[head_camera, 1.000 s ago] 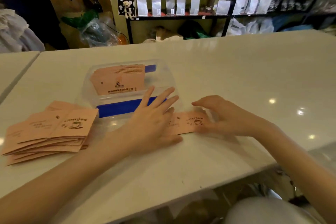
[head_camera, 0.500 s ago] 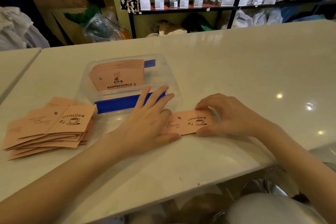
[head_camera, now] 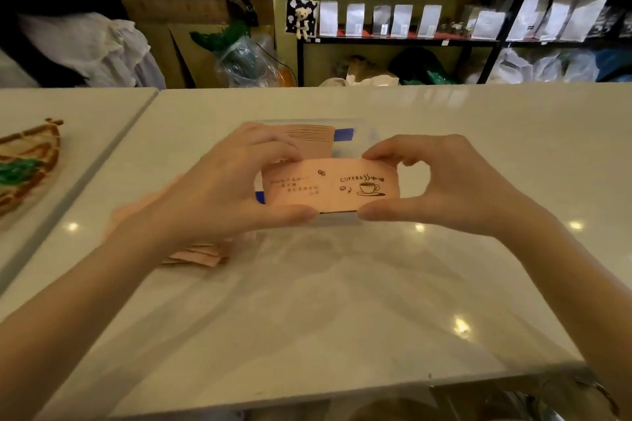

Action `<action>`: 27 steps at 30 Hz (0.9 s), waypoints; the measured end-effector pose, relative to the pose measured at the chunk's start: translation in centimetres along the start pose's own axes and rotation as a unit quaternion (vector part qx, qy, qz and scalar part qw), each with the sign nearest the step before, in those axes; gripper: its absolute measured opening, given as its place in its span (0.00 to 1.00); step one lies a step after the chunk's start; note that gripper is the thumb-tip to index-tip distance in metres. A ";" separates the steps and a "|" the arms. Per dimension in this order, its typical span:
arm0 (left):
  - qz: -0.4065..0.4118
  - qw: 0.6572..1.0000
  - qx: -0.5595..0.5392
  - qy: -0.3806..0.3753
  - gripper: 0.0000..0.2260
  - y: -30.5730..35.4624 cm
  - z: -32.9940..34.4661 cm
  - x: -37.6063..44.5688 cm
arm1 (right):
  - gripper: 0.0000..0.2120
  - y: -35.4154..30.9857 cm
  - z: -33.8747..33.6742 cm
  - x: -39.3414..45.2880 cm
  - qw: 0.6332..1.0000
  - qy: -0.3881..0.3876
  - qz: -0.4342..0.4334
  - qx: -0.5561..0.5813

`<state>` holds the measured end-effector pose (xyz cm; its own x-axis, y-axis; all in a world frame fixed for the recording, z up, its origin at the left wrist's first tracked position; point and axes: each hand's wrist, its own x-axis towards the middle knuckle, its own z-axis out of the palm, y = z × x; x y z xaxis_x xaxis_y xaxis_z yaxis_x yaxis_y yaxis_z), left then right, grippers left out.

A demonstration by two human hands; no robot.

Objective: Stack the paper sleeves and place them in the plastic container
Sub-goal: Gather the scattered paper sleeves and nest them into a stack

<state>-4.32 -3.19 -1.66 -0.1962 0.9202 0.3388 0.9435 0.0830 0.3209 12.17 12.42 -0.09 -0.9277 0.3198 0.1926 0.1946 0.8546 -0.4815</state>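
Both hands lift a small stack of paper sleeves above the counter | left hand and right hand fingers pinch its ends | plastic container just behind, already holding sleeves | step: squaring the stack | next: lowering it in flat.

Both bare forearms reach forward from the lower corners and converge toward the middle. The left hand and right hand are raised, facing each other, each pinching one end of a sleeve held between them: fingers curled over its top edge, thumbs pressed along its bottom edge, thumb tips nearly meeting.
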 end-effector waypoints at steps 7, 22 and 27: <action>-0.094 0.994 0.047 0.026 0.29 -4.2 -5.0 -3.5 | 0.30 -4.5 2.8 5.0 0.998 0.008 -0.066 -0.018; -0.179 0.982 -0.016 -0.062 0.30 -12.4 -4.6 -10.3 | 0.32 -8.1 11.5 9.2 0.973 -0.104 -0.155 -0.136; -0.195 0.976 -0.049 -0.086 0.34 -13.1 -3.8 -10.5 | 0.33 -7.3 11.8 9.6 0.975 -0.115 -0.155 -0.113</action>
<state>-15.61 -15.41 -6.05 -0.4786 0.8777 0.0236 0.7747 0.4095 0.4819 -1.89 4.44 -4.82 -0.9949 -0.0463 0.0893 -0.0654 0.9720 -0.2257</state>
